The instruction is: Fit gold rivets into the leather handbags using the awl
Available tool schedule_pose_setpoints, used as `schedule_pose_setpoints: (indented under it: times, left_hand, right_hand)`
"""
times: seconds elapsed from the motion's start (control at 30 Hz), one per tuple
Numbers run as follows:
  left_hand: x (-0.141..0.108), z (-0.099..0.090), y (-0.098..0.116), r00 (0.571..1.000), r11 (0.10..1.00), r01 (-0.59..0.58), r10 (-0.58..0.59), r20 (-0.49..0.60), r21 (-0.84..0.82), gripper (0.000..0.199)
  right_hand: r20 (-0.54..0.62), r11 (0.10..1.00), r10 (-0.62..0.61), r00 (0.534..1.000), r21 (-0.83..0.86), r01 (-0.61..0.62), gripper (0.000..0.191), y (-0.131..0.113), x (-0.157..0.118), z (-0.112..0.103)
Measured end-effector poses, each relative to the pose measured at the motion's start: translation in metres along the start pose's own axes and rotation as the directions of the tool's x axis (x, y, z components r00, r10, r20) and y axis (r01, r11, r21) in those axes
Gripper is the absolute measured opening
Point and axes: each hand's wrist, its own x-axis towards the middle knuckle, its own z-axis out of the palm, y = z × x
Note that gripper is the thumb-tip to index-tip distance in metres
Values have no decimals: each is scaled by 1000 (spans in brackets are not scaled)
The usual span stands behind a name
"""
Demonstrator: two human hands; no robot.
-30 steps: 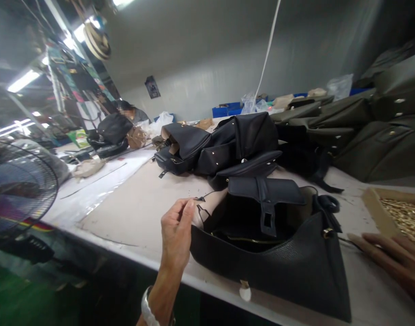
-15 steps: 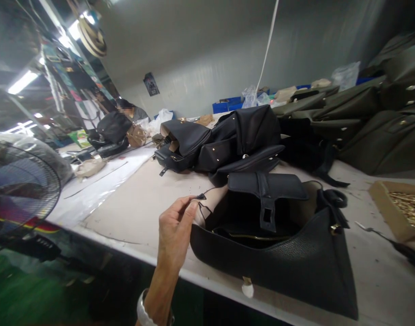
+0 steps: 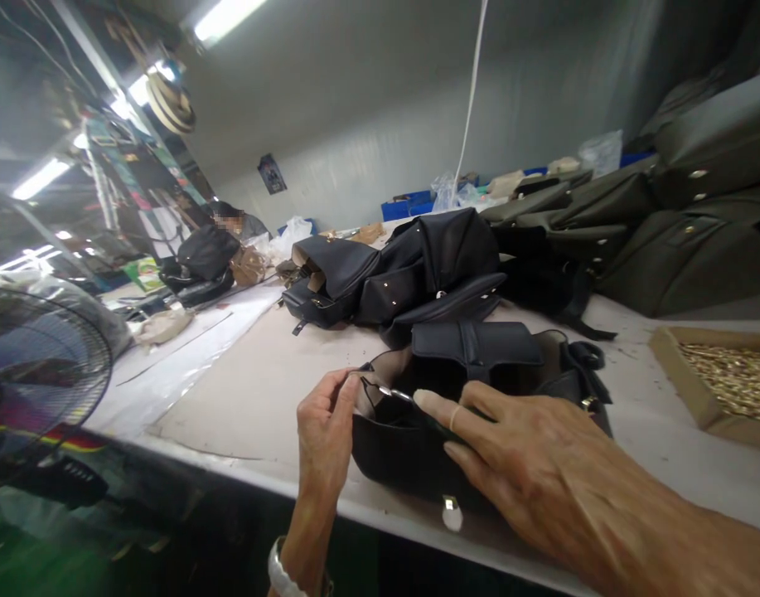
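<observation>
A black handbag [image 3: 404, 464] lies open at the table's front edge, its flap [image 3: 507, 344] folded back. My left hand [image 3: 326, 427] pinches the bag's left end at the rim, near a small black strap end. Over the front of the bag reaches my right hand [image 3: 516, 448], holding a thin metal-tipped tool [image 3: 395, 395]. The tool's tip points at the strap end by my left fingers; whether they touch I cannot tell. My right hand hides much of the bag's front and opening.
Several black bags [image 3: 429, 265] are piled behind. Dark green bags [image 3: 696, 224] fill the right back. A cardboard box [image 3: 678, 373] of small gold-coloured parts stands at right. A fan [image 3: 37, 373] is at left. A person [image 3: 236, 220] is at the far back.
My right hand has come in from the right with the tool, which earlier lay on the table beside the box. My left hand keeps its pinch on the bag. The view has shifted slightly.
</observation>
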Motion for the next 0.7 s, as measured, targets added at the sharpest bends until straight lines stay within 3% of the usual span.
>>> schedule_pose_setpoints:
  times: [0.1,0.23,0.7]
  left_hand:
    - [1,-1,-3,1000,1000,14,-14,-6,10,27]
    - [3,-1,-6,999,999,32,-32,-6,2,29]
    - [4,-1,-6,998,997,65,-64,-19,36,29]
  right_hand:
    - [30,999,-37,999,-3,37,45,-1,19,6]
    - [34,997,-67,997,39,66,47,4,18,17]
    - [-122,994,-43,992,97,55,35,1,18,25]
